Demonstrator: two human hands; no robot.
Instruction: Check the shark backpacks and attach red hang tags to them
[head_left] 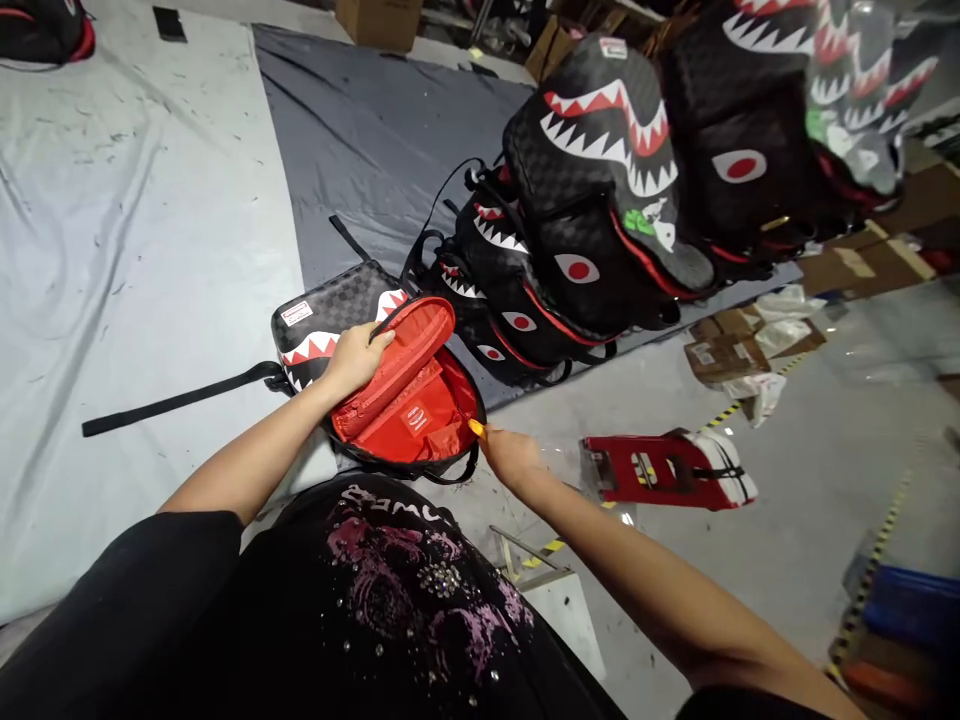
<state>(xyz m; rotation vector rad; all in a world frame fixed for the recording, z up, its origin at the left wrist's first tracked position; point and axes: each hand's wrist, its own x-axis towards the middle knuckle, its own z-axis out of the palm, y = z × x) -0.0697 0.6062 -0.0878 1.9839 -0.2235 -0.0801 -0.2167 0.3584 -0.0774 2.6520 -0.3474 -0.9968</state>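
Observation:
A black checkered backpack [341, 290] with a shark-mouth print lies unzipped at the table's front edge, its red lining [409, 410] exposed. My left hand [358, 360] is closed on the edge of its opened front panel, thumb on top, folding the panel back. At the right rim of the opening, my right hand [514, 458] is closed around a small yellow-orange tool [477, 428]. Only the tool's tip shows, so its kind is unclear. Inside the bag, a white printed label is visible on the lining. One loose black strap [180, 400] stretches left across the table.
Several similar shark-print backpacks [592, 180] stand in a row along the table's right side. The table has a pale cover [150, 250] and a grey cloth [375, 130]. On the floor to the right are a red trolley-like object [660, 470], cardboard boxes [724, 355] and a blue crate [911, 610].

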